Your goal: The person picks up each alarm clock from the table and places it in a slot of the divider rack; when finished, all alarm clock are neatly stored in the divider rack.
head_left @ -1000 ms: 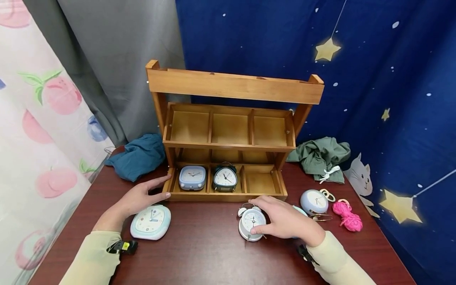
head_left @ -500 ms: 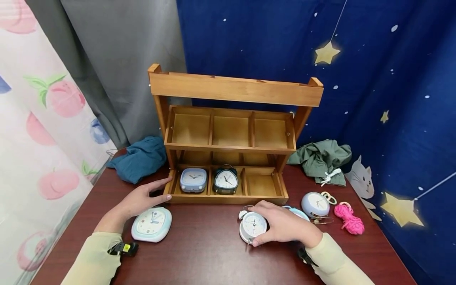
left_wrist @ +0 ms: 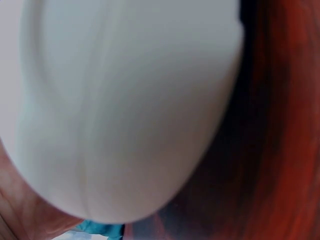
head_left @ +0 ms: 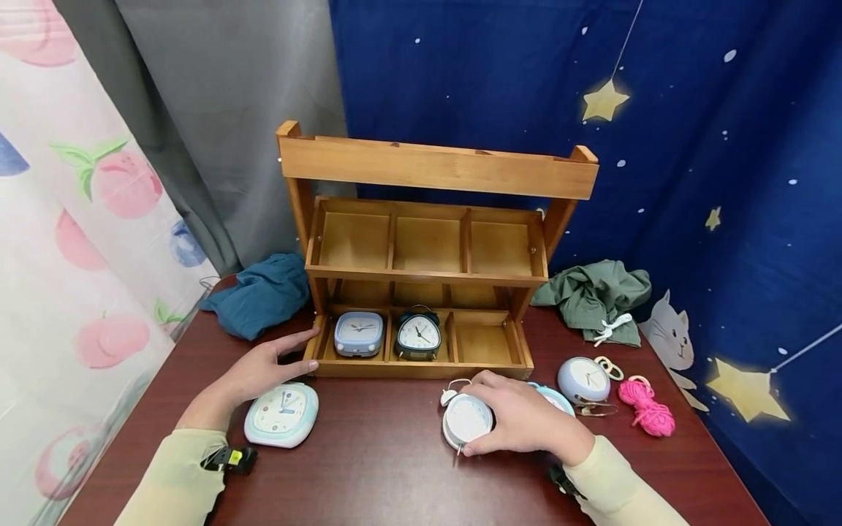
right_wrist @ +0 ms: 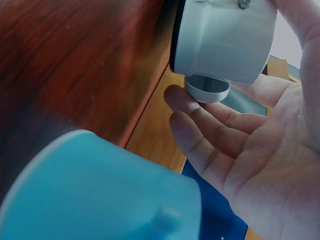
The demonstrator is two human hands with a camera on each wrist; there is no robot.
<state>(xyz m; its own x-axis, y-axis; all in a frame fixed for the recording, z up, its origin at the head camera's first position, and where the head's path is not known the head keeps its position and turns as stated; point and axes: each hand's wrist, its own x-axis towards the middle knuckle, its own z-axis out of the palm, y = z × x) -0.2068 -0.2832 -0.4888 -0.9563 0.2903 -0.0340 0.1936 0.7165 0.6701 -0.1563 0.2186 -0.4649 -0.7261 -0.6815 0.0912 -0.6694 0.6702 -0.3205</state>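
In the head view my right hand (head_left: 522, 415) grips a white twin-bell alarm clock (head_left: 467, 418) by its side, thumb near its lower edge and fingers by the bells. The right wrist view has the clock's white casing (right_wrist: 225, 42) and one bell (right_wrist: 207, 89) against my fingertips. Glare whitens the dial. My left hand (head_left: 259, 372) touches the left end of the wooden shelf (head_left: 421, 371) with extended index finger and thumb. Below that hand lies a mint-rimmed clock (head_left: 281, 415); its pale casing (left_wrist: 140, 125) fills much of the left wrist view.
The shelf's lower tray holds a blue clock (head_left: 358, 334) and a dark green clock (head_left: 419, 334). A light blue clock (head_left: 555, 399) is partly behind my right hand. Right of it are a lavender clock (head_left: 584, 378) and pink yarn (head_left: 646, 408). Blue cloth (head_left: 259, 296) and green cloth (head_left: 592, 296) flank the shelf.
My right thumb has moved from the white clock's face to its lower edge, and the clock's face has tilted upward. The left hand stays against the shelf.
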